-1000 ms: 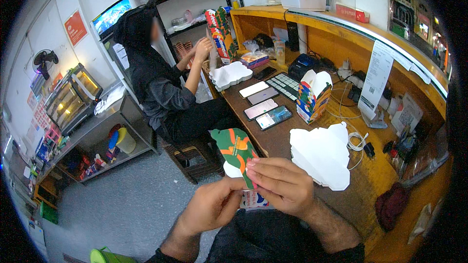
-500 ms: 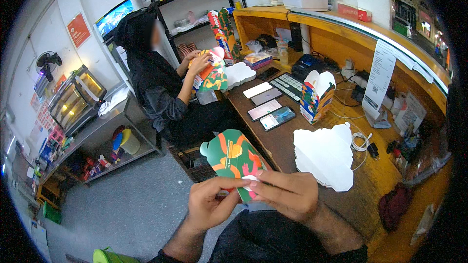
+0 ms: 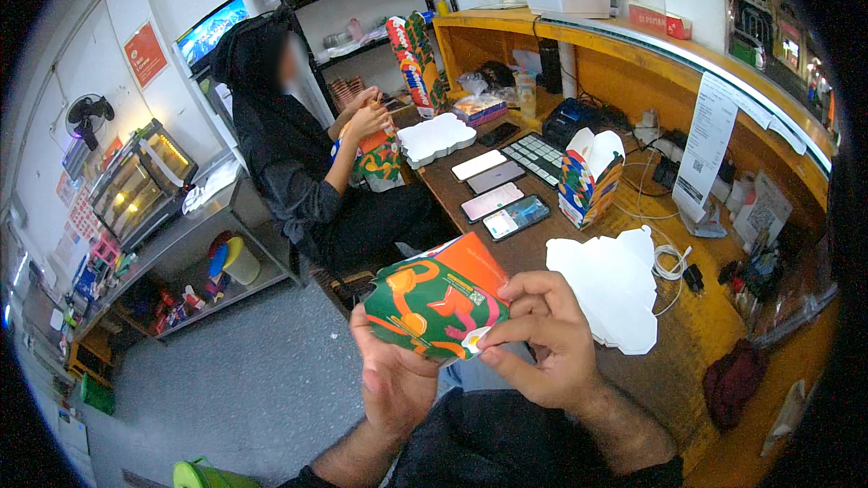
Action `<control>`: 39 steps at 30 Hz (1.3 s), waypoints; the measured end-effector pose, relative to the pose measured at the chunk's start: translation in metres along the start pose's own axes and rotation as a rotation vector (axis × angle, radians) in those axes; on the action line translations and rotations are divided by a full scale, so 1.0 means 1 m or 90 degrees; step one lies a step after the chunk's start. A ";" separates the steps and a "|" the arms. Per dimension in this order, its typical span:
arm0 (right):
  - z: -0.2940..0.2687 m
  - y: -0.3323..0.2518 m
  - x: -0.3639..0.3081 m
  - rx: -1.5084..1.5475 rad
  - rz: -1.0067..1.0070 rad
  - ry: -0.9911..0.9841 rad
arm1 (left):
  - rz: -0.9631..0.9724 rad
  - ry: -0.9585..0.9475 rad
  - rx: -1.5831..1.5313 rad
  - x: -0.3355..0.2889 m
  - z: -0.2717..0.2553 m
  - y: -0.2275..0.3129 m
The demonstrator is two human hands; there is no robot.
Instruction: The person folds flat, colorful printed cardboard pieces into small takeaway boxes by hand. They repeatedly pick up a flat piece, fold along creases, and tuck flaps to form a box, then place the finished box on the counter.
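Note:
A printed takeaway food carton (image 3: 434, 303), green with orange and pink figures and an orange-red side, is held in front of me over my lap. My left hand (image 3: 396, 380) supports its left end from below, with most fingers hidden behind the card. At the lower right corner, my right hand (image 3: 547, 339) pinches the carton's edge near a white and yellow flower shape, thumb in front. Flat white carton blanks (image 3: 599, 285) lie on the table to the right. Beyond them, an assembled carton (image 3: 588, 181) stands upright with its flaps up.
Several phones (image 3: 515, 217) lie beside a keyboard (image 3: 535, 158). A co-worker (image 3: 298, 154) sits ahead on the left, handling another carton (image 3: 380, 163). White blanks (image 3: 436, 137) and tall stacks of printed cartons (image 3: 414, 63) stand near them. A coiled white cable (image 3: 669, 262) lies at right.
The carton has turned and opened out, showing its orange-red side. My left hand has moved from pinching at the front to under its left end. The co-worker's carton has lowered.

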State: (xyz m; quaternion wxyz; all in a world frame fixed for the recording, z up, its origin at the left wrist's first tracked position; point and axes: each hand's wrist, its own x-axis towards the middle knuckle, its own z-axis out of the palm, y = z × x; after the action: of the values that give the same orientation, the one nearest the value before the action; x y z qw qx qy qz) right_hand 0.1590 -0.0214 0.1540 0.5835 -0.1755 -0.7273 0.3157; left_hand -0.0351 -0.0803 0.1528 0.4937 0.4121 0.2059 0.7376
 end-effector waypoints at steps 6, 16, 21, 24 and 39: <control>-0.017 -0.021 0.011 -0.062 -0.025 -0.083 | -0.203 -0.206 -0.233 0.006 -0.082 0.014; -0.034 -0.033 0.017 -0.099 -0.015 -0.245 | -0.371 -0.076 0.160 0.021 -0.030 0.045; -0.035 -0.028 0.021 -0.176 -0.039 -0.218 | -0.261 -0.007 0.120 0.016 -0.014 0.027; -0.032 -0.018 0.018 -0.139 -0.011 -0.192 | -0.292 -0.029 0.065 0.018 -0.017 0.027; -0.021 -0.019 0.017 -0.125 0.021 -0.115 | -0.241 -0.049 0.332 0.006 -0.013 0.020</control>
State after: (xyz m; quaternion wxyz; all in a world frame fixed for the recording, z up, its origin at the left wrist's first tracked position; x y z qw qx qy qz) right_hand 0.1772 -0.0198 0.1818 0.4901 -0.2148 -0.8015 0.2669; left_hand -0.0578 -0.0819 0.1620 0.5072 0.5068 0.4419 0.5391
